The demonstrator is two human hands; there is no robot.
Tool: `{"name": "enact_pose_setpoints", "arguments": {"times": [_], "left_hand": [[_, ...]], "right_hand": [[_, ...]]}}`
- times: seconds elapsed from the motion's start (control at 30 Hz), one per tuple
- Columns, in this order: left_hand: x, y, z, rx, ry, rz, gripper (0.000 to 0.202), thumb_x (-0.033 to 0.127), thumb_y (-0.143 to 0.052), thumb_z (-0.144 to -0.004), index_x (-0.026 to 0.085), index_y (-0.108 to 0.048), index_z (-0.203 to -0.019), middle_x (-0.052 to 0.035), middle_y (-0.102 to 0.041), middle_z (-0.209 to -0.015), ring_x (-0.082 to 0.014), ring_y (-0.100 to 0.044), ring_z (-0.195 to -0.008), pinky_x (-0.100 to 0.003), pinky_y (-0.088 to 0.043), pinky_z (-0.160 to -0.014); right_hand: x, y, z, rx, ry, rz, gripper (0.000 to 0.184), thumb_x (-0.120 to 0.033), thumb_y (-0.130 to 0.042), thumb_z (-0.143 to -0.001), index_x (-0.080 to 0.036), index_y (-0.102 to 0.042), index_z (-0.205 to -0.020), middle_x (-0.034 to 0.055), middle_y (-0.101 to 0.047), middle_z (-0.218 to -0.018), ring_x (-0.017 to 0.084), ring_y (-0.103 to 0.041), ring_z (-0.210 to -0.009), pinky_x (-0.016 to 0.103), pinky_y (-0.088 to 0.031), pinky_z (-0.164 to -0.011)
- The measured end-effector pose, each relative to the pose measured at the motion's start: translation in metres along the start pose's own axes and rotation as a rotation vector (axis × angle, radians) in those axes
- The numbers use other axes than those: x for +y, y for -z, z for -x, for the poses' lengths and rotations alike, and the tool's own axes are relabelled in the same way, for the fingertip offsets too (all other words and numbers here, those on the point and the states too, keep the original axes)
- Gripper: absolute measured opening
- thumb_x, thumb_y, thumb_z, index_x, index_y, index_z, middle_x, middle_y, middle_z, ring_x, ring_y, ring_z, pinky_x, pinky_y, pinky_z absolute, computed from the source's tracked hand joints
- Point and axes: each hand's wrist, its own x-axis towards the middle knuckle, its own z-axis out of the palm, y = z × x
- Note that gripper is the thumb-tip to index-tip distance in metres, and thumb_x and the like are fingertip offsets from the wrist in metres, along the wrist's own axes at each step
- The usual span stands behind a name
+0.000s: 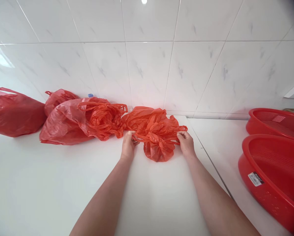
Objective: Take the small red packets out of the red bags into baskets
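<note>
In the middle of the white table lies a small red plastic bag (159, 150), its handles twisted into a knot above a rounded, filled bottom. My left hand (129, 144) pinches one handle end on the left side. On the right, my right hand (185, 141) pinches the other handle end, and the handles are stretched sideways between the two hands. What the bag contains cannot be made out. Right behind it, more crumpled red plastic bags (144, 118) lie in a loose heap that reaches toward the wall.
To the left stand a large filled red bag (65, 123), another red bag (60, 96) behind it and one more (16, 113) farther left. Red plastic baskets, one in front (267, 183) and one behind (265, 123), sit at the right beyond a table seam. A tiled wall (149, 72) closes the back.
</note>
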Motion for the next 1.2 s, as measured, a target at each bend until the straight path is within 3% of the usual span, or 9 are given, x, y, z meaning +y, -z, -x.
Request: {"name": "enact_pose_setpoints", "arguments": {"times": [0.13, 0.27, 0.43, 0.57, 0.73, 0.9, 1.03, 1.1, 1.2], "left_hand": [[-0.005, -0.018, 0.014, 0.07, -0.39, -0.599, 0.05, 0.055, -0.057, -0.076, 0.022, -0.051, -0.113, -0.0074, -0.057, -0.107, -0.0213, -0.055, -0.099, -0.037, -0.046, -0.083], [-0.01, -0.039, 0.032, -0.31, -0.684, -1.053, 0.086, 0.057, -0.075, -0.055, 0.024, -0.045, -0.129, -0.0132, -0.039, -0.139, -0.032, -0.034, -0.128, -0.049, -0.029, -0.105], [-0.014, -0.046, 0.042, -0.612, -0.597, -1.222, 0.053, 0.034, -0.076, -0.061, 0.023, -0.059, -0.11, -0.0077, -0.063, -0.105, -0.0246, -0.056, -0.1, -0.042, -0.041, -0.093], [-0.005, -0.035, 0.044, -0.51, -0.527, -1.254, 0.007, 0.023, -0.063, -0.073, 0.02, -0.06, -0.078, -0.001, -0.062, -0.075, -0.0158, -0.056, -0.071, -0.03, -0.045, -0.072], [0.018, 0.005, 0.054, -0.326, -0.383, -1.33, 0.008, 0.028, -0.059, -0.074, 0.021, -0.058, -0.071, 0.0002, -0.062, -0.076, -0.0163, -0.055, -0.075, -0.027, -0.044, -0.069], [0.052, 0.054, 0.059, 0.116, -0.219, -1.435, 0.018, 0.035, -0.052, -0.078, 0.02, -0.061, -0.082, -0.0037, -0.063, -0.087, -0.0216, -0.058, -0.085, -0.033, -0.046, -0.077], [0.063, 0.064, 0.06, 0.584, -0.521, -1.539, 0.044, 0.03, -0.059, -0.074, 0.022, -0.052, -0.117, -0.0116, -0.049, -0.128, -0.0323, -0.037, -0.125, -0.052, -0.028, -0.102], [0.057, 0.057, 0.063, 0.566, -0.749, -1.567, 0.051, 0.027, -0.063, -0.072, 0.023, -0.049, -0.121, -0.0137, -0.035, -0.141, -0.0349, -0.023, -0.134, -0.057, -0.017, -0.106], [0.035, 0.037, 0.068, 0.209, -0.976, -1.601, 0.041, 0.021, -0.062, -0.074, 0.026, -0.056, -0.114, -0.0115, -0.039, -0.14, -0.0354, -0.026, -0.133, -0.059, -0.008, -0.107]], "right_hand": [[0.004, -0.008, 0.005, 0.01, 0.094, 0.364, 0.04, -0.033, -0.061, -0.07, -0.023, -0.058, -0.109, 0.0036, -0.062, -0.098, 0.014, -0.059, -0.072, 0.028, -0.049, -0.066], [0.004, -0.013, 0.008, -0.126, 0.248, 0.722, 0.061, -0.027, -0.056, -0.073, -0.027, -0.043, -0.132, 0.0066, -0.047, -0.132, 0.012, -0.059, -0.071, 0.03, -0.049, -0.071], [0.003, -0.016, 0.01, -0.283, 0.332, 0.964, 0.058, -0.025, -0.047, -0.08, -0.024, -0.039, -0.136, 0.007, -0.053, -0.124, 0.017, -0.058, -0.085, 0.03, -0.045, -0.073], [0.003, -0.017, 0.01, -0.246, 0.331, 1.021, 0.034, -0.03, -0.049, -0.079, -0.022, -0.061, -0.11, 0.0052, -0.06, -0.103, 0.018, -0.057, -0.09, 0.029, -0.042, -0.074], [0.003, -0.017, 0.013, -0.175, 0.288, 0.915, 0.013, -0.031, -0.05, -0.077, -0.021, -0.058, -0.076, 0.0002, -0.061, -0.083, 0.014, -0.055, -0.072, 0.026, -0.038, -0.062], [-0.003, -0.016, 0.018, -0.08, 0.221, 0.791, 0.016, -0.034, -0.048, -0.079, -0.022, -0.051, -0.07, -0.0021, -0.059, -0.065, 0.014, -0.05, -0.057, 0.025, -0.033, -0.053], [-0.009, -0.022, 0.023, -0.013, 0.278, 0.819, 0.017, -0.037, -0.047, -0.082, -0.023, -0.053, -0.075, -0.002, -0.059, -0.063, 0.014, -0.051, -0.057, 0.024, -0.032, -0.052], [-0.011, -0.029, 0.03, -0.032, 0.325, 0.879, 0.017, -0.035, -0.044, -0.085, -0.023, -0.055, -0.08, -0.0014, -0.06, -0.064, 0.015, -0.053, -0.058, 0.025, -0.031, -0.053], [-0.011, -0.044, 0.045, -0.131, 0.408, 0.989, 0.02, -0.032, -0.039, -0.089, -0.023, -0.057, -0.091, 0.0008, -0.063, -0.068, 0.016, -0.056, -0.061, 0.026, -0.032, -0.055]]}}
